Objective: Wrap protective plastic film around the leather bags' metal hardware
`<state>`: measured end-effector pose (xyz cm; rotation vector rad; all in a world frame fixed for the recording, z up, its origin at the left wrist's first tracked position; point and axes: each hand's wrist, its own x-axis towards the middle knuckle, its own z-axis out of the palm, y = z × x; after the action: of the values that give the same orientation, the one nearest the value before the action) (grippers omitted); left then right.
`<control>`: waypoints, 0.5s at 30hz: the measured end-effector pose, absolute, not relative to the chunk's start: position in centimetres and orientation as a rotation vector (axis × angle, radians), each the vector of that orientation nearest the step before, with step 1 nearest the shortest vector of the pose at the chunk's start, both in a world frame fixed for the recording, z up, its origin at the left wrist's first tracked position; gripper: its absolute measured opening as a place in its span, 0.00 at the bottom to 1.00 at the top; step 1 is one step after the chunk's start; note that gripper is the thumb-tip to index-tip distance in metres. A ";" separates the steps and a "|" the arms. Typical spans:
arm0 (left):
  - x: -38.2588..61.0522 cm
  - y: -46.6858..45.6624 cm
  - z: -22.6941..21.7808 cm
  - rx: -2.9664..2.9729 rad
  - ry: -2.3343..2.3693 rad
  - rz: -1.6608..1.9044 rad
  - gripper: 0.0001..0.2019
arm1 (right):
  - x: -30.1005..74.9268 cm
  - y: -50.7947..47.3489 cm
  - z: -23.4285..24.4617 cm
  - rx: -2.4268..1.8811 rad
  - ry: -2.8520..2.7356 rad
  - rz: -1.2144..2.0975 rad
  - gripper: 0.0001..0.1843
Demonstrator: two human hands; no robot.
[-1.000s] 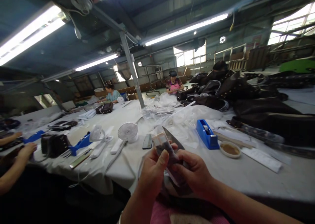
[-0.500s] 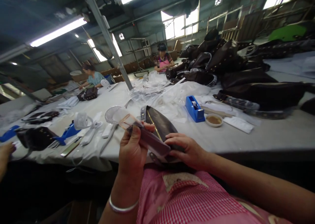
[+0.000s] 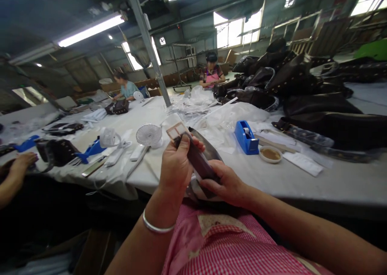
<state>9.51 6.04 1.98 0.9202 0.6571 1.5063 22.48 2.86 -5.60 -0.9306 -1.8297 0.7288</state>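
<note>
1. Left hand: raised over the near edge of the table, fingers curled closed round the upper part of a dark strip, thumb pressed on its face. A silver bangle sits on the wrist.
2. Right hand: lower and to the right, fingers closed on the lower end of the same strip.
3. Dark strip: held between both hands, off the table, tilted with its top leaning left. A tan tag shows at its top end, above the left hand. Whether a clear wrapper covers it cannot be told.
4. Behind the hands, a dark leather piece lies on the table at its near edge.
5. To the right, a blue tape dispenser stands just beside a small dish of brown matter.
6. To the left, a small white fan rests on the table.
7. A heap of dark bags occupies the far right of the table.
8. Another person's hand rests at the far left edge, well apart.
</note>
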 end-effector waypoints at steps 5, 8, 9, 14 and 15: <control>7.2 8.9 0.0 1.377 0.728 1.348 0.21 | 23.2 3.5 -6.5 -1.041 -1.570 0.887 0.13; 3.9 9.9 -4.9 1.416 1.084 1.355 0.27 | 23.4 4.2 -6.5 -1.092 -1.418 0.866 0.14; 2.7 9.8 -7.2 1.396 1.313 1.315 0.26 | 23.4 4.3 -6.6 -1.103 -1.389 0.854 0.15; -1.0 7.6 -17.5 1.253 1.680 1.177 0.21 | 22.3 5.0 -7.6 -1.129 -1.349 0.839 0.16; -1.1 7.0 -18.8 1.259 1.682 1.168 0.21 | 21.9 5.2 -7.9 -1.130 -1.351 0.840 0.16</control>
<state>-1.06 6.97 -18.82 1.2590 1.6819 1.1677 21.94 5.17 -7.88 -1.1298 -1.3507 0.8404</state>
